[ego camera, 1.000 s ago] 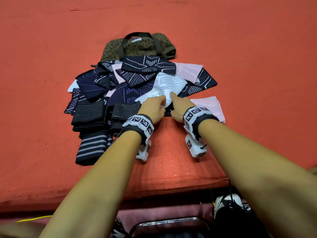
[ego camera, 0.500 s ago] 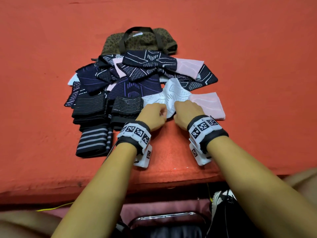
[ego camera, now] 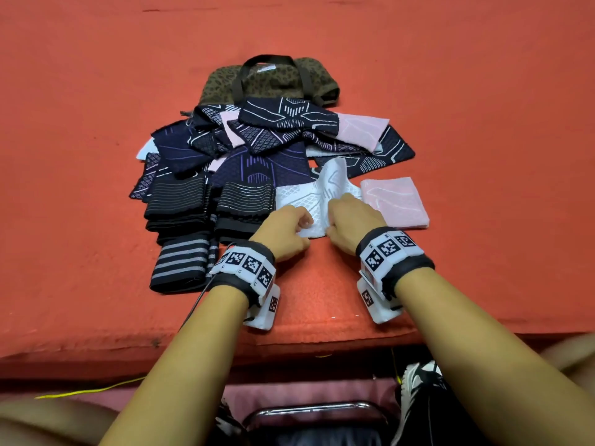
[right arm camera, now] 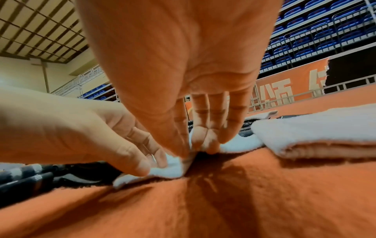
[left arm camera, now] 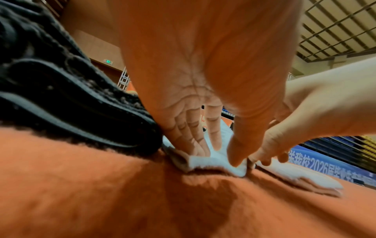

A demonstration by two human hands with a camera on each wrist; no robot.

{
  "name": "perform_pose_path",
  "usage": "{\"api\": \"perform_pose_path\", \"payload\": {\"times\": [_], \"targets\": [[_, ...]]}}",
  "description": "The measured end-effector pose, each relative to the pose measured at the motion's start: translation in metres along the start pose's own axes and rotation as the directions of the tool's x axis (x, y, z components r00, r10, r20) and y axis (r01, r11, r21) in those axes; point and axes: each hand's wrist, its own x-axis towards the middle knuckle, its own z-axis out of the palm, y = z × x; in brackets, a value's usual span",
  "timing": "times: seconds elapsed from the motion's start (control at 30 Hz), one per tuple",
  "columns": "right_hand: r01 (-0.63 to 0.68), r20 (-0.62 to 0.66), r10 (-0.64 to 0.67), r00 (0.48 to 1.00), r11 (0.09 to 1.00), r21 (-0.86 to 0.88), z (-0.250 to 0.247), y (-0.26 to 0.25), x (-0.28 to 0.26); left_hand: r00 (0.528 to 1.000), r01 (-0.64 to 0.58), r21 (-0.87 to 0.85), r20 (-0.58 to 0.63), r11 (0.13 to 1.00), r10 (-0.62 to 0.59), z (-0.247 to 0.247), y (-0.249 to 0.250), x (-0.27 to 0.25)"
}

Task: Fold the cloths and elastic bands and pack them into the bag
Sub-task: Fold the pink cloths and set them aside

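Note:
A white patterned cloth [ego camera: 317, 196] lies crumpled at the near edge of a pile of dark navy and pink cloths [ego camera: 264, 146]. My left hand [ego camera: 288, 225] pinches its near edge [left arm camera: 213, 161] between thumb and fingers. My right hand [ego camera: 349, 220] pinches the same edge [right arm camera: 179, 167] right beside it, the two hands almost touching. Folded black striped elastic bands [ego camera: 180, 207] are stacked left of my hands. A brown leopard-print bag [ego camera: 273, 80] with dark handles lies flat behind the pile.
A folded pink cloth [ego camera: 394, 201] lies just right of my right hand. Everything rests on an orange-red felt-covered table [ego camera: 96, 156], whose front edge runs under my forearms. A metal chair frame [ego camera: 309, 410] and a shoe [ego camera: 418, 375] show below the edge.
Both hands have pulled the white cloth toward me, off the pile and down onto the felt beside the pink cloth. The cloth has bunched up between them.

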Motion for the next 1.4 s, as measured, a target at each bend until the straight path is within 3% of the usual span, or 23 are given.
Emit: {"api": "perform_pose_path", "payload": {"times": [0.3, 0.5, 0.7, 0.9, 1.03, 1.2, 1.4], "targets": [[-0.088, -0.065, 0.09, 0.994, 0.995, 0.038, 0.018, 0.015, 0.01, 1.0, -0.025, 0.147, 0.009, 0.989, 0.024, 0.001, -0.001, -0.001], [0.148, -0.153, -0.137, 0.979, 0.987, 0.065, 0.007, 0.005, 0.014, 1.0, -0.02, 0.164, -0.001, 0.986, 0.021, -0.003, 0.001, 0.002], [0.219, 0.009, -0.22, 0.976, 0.968, -0.123, -0.016, -0.006, 0.008, 0.998, 0.0, 0.192, 0.064, 0.981, -0.013, -0.009, 0.005, 0.004], [0.202, 0.158, -0.18, 0.971, 0.97, -0.136, -0.02, -0.013, -0.004, 0.994, 0.021, 0.189, 0.101, 0.982, -0.041, -0.01, 0.007, 0.001], [0.176, 0.143, -0.152, 0.978, 0.97, -0.169, -0.022, -0.017, -0.005, 0.992, 0.039, 0.177, 0.112, 0.983, -0.06, -0.011, 0.005, 0.0], [0.041, 0.148, -0.027, 0.989, 0.995, -0.093, -0.009, -0.017, -0.003, 0.991, 0.053, 0.155, 0.117, 0.987, -0.071, -0.012, 0.005, -0.005], [0.045, 0.035, -0.042, 0.999, 0.995, -0.091, -0.009, -0.015, -0.007, 0.992, 0.062, 0.138, 0.101, 0.989, -0.077, -0.011, 0.006, -0.008]]}}
